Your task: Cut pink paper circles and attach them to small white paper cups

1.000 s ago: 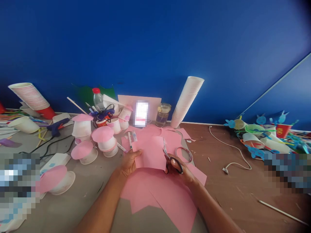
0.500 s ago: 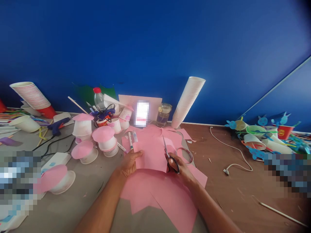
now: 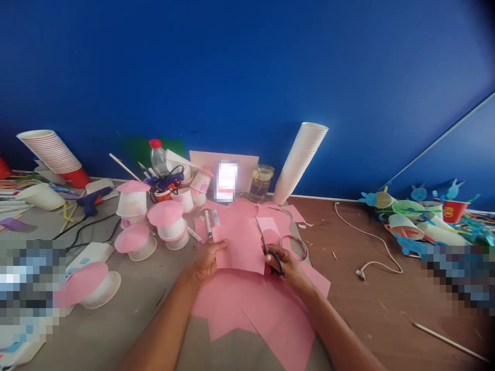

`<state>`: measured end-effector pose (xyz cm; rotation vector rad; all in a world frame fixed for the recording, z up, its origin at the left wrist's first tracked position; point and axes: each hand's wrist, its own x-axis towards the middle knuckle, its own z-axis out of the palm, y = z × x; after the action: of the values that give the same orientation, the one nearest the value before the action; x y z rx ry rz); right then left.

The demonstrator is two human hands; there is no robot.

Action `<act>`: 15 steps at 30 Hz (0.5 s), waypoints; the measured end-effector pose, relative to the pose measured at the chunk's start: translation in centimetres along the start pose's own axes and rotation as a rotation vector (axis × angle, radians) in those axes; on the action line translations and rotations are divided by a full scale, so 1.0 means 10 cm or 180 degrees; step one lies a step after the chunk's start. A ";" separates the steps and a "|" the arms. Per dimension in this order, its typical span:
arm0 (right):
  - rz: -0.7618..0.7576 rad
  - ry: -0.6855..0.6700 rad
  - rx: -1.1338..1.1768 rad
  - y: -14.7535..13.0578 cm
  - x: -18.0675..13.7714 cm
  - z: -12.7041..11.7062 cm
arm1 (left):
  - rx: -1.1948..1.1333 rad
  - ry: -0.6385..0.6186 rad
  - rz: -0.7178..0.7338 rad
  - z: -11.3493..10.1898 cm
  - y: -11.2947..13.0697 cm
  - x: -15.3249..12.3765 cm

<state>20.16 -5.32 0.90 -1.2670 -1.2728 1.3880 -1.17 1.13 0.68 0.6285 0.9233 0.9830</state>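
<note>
My left hand [image 3: 208, 256] grips the left edge of a pink paper sheet [image 3: 242, 247], thumb on top. In my right hand [image 3: 288, 265] is a pair of scissors [image 3: 275, 262] with dark handles. Their blades point up and away, along the sheet's right edge. Whether the blades are closed on the paper is hard to tell. Under the held sheet lie more pieces of pink paper [image 3: 259, 309]. Two markers [image 3: 208, 223] rest just beyond my left hand, and a roll of tape [image 3: 303, 248] lies past my right hand.
Paper cups with pink tops [image 3: 165, 214] stand at left, near a blue glue gun [image 3: 91, 202]. A tall stack of white cups [image 3: 299, 162] leans by the wall beside a glass jar [image 3: 262, 183]. A white cable [image 3: 381, 237] and blue-decorated cups [image 3: 406, 226] lie at right.
The scissors have turned slightly, with their blades looking closer together and lying nearer the sheet's right edge. My left hand keeps its hold on the paper.
</note>
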 end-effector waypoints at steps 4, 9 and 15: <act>0.0043 -0.0011 0.0118 0.02 0.01 0.00 | 0.0067 0.0090 -0.0012 -0.02 -0.01 0.02; 0.0131 0.0027 0.0113 0.03 0.02 0.00 | 0.0045 -0.0112 -0.0180 -0.05 0.01 0.01; -0.0026 0.0148 0.0279 0.04 0.03 -0.02 | -0.0118 -0.0057 -0.0010 -0.05 0.01 0.01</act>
<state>20.37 -5.07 0.47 -1.2261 -1.1721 1.3857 -1.66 1.26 0.47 0.6035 0.8882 0.9881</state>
